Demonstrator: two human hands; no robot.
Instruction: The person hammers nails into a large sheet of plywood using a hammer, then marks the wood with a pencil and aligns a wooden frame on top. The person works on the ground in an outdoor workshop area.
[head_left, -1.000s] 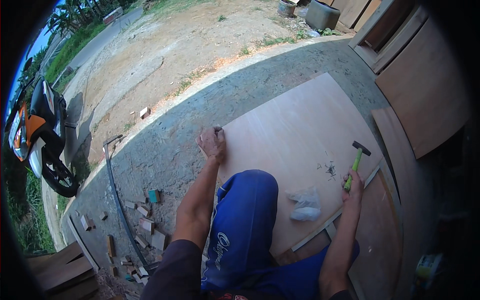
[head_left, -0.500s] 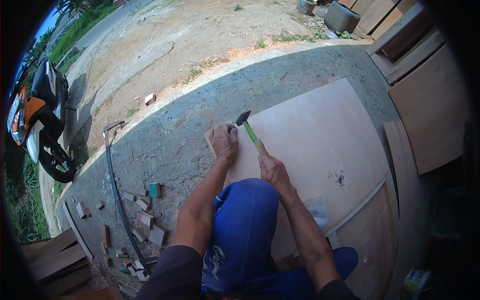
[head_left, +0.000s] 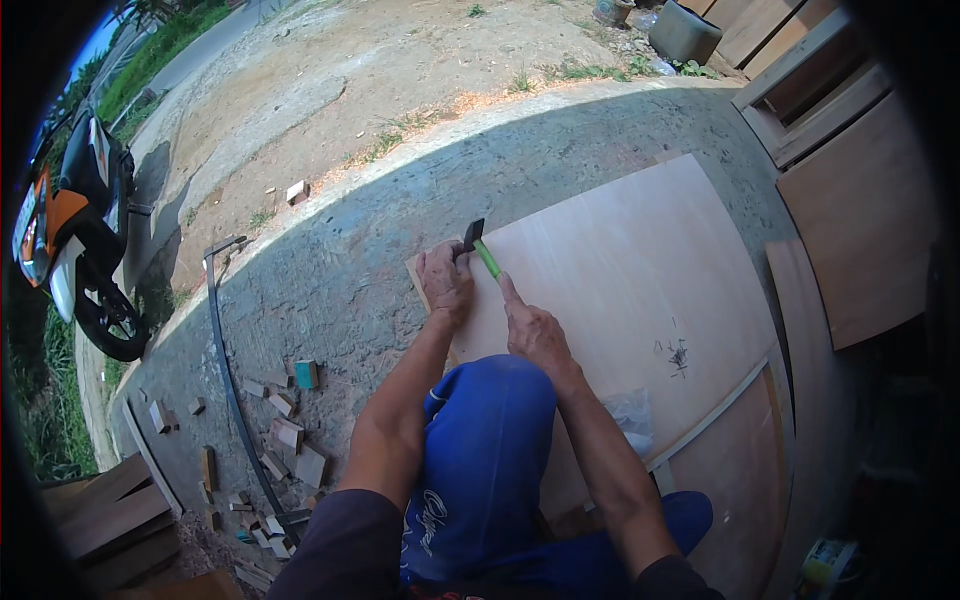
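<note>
Since half a second earlier, the hammer [head_left: 480, 248] had dropped lower beside the left hand [head_left: 446, 282], which pinched something, probably a nail, at the plywood sheet's [head_left: 640, 270] corner. The right hand [head_left: 538, 335] was closed round the green handle, forefinger laid along it for aim.

The plywood sheet [head_left: 620, 290] lies on the concrete floor [head_left: 330, 290]. At its far left corner rests the left hand [head_left: 445, 282], with the hammer [head_left: 478, 246] just right of it. Wood offcuts [head_left: 285, 440] lie left of the sheet; a motorbike [head_left: 75, 240] stands beyond the floor's left edge.
</note>
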